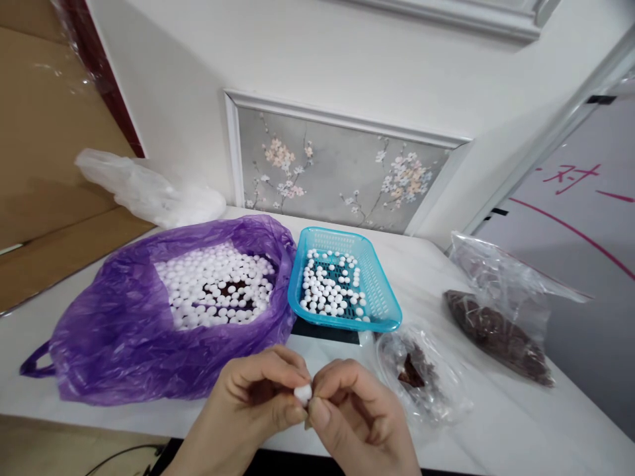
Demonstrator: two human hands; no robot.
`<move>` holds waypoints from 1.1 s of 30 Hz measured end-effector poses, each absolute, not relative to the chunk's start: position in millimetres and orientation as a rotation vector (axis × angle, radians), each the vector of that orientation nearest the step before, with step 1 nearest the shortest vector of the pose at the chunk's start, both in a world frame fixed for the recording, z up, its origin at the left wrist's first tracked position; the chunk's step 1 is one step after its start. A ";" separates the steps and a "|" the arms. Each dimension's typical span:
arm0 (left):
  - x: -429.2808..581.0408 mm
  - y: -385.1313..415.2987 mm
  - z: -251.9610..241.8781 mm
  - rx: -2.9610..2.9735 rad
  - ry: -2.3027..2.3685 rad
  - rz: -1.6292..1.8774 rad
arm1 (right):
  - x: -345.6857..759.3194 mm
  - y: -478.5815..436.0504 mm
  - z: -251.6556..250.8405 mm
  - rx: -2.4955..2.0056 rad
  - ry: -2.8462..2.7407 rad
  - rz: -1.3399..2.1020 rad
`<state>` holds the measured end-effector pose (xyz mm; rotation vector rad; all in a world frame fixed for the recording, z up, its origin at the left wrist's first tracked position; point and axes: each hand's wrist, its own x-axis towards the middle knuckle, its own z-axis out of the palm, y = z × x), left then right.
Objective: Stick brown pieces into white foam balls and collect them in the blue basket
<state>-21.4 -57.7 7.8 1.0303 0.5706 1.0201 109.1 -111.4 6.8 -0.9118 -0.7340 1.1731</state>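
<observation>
A small white foam ball is pinched between the thumb and forefinger of my left hand. My right hand is closed too, its thumb and forefinger pressed together right against the ball's side. What those right fingertips grip is hidden; a tiny dark bit shows under them. Beyond my hands stands a blue plastic basket with many white balls in it. To its left, an open purple plastic bag is full of similar white balls.
An opened clear bag with brown material lies right of my hands. Behind it is a larger clear zip bag of dark brown stuff. A whitish plastic bag sits at back left by a cardboard box. Walls edge the white table.
</observation>
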 end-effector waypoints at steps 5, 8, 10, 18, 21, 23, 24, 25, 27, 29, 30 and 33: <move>-23.8 -55.5 7.1 1.110 0.599 0.981 | 111.7 -110.3 3.6 -0.894 -0.704 1.273; -22.7 -57.3 10.6 1.110 0.630 0.992 | 113.1 -109.2 1.2 -0.908 -0.677 1.325; -21.7 -58.5 13.2 1.089 0.643 1.005 | 114.1 -107.9 0.6 -0.910 -0.667 1.338; -20.0 -56.4 14.0 1.113 0.603 0.923 | 116.3 -103.1 -4.7 -0.792 -0.661 1.417; -16.7 -57.5 10.7 1.028 0.581 0.948 | 116.3 -102.9 -9.4 -0.726 -0.636 1.422; -14.8 -58.6 8.2 0.943 0.513 0.961 | 116.8 -103.2 -11.6 -0.646 -0.627 1.444; -14.3 -58.9 7.1 0.917 0.478 0.957 | 117.2 -103.4 -12.2 -0.606 -0.627 1.458; -14.1 -59.1 6.2 0.909 0.453 0.946 | 117.7 -103.7 -12.4 -0.575 -0.627 1.470; -14.8 -59.1 5.3 0.925 0.431 0.925 | 118.9 -104.6 -11.5 -0.546 -0.625 1.492; -15.8 -59.2 5.6 0.954 0.422 0.912 | 119.9 -105.8 -9.2 -0.549 -0.620 1.507; -16.2 -59.4 6.0 0.963 0.425 0.909 | 120.2 -106.5 -7.8 -0.553 -0.621 1.509; -16.6 -60.6 8.0 0.966 0.458 0.912 | 120.5 -108.2 -3.8 -0.575 -0.640 1.491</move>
